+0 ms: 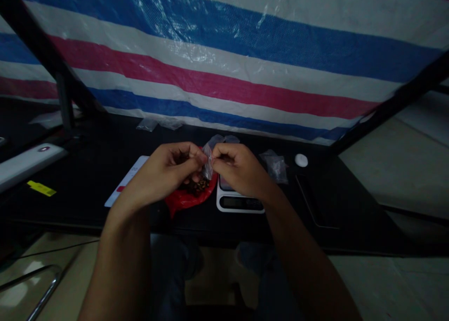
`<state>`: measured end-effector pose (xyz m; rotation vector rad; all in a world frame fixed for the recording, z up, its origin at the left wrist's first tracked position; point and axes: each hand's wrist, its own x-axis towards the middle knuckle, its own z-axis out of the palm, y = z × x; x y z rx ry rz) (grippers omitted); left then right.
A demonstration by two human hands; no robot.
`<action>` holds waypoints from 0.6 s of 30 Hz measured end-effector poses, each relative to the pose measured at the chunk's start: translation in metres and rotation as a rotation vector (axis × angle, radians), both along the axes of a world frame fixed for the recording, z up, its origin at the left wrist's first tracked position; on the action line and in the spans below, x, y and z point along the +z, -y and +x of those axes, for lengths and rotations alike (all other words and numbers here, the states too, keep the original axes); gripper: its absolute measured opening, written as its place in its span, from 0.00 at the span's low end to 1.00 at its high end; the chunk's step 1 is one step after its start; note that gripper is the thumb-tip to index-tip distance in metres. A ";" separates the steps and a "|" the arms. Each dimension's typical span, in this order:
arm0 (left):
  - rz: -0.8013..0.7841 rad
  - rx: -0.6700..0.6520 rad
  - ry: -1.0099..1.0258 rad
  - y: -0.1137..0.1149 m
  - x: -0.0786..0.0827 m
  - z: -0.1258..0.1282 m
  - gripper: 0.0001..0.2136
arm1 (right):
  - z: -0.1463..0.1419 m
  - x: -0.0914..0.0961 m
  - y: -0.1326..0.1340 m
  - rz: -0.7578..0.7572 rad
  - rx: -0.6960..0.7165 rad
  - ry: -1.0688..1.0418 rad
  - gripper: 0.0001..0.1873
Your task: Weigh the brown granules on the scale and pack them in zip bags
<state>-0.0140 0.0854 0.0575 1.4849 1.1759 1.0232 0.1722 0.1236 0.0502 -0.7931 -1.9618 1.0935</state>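
Note:
Between my two hands is a small clear plastic bag (207,164), pinched from both sides. My left hand (171,169) grips its left edge with thumb and fingers. The fingers of my right hand (240,166) are closed on its right edge. Below the left hand lies a red plastic bag (191,200), spread out with small brownish pieces (199,186) in it. A white digital scale (224,203) sits under my right hand, which hides part of its top. Whether the small bag holds anything is too dim to tell.
More clear bags (275,166) lie right of the scale, near a round white cap (300,160) and a dark flat phone-like object (310,199). Further clear bags (147,124) rest at the back. A white card (135,171) and yellow strip (42,188) are leftward. Striped sheeting (228,82) hangs behind.

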 end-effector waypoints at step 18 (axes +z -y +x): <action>0.163 -0.084 -0.317 -0.007 -0.021 -0.031 0.29 | 0.000 -0.010 -0.012 -0.274 -0.007 -0.187 0.09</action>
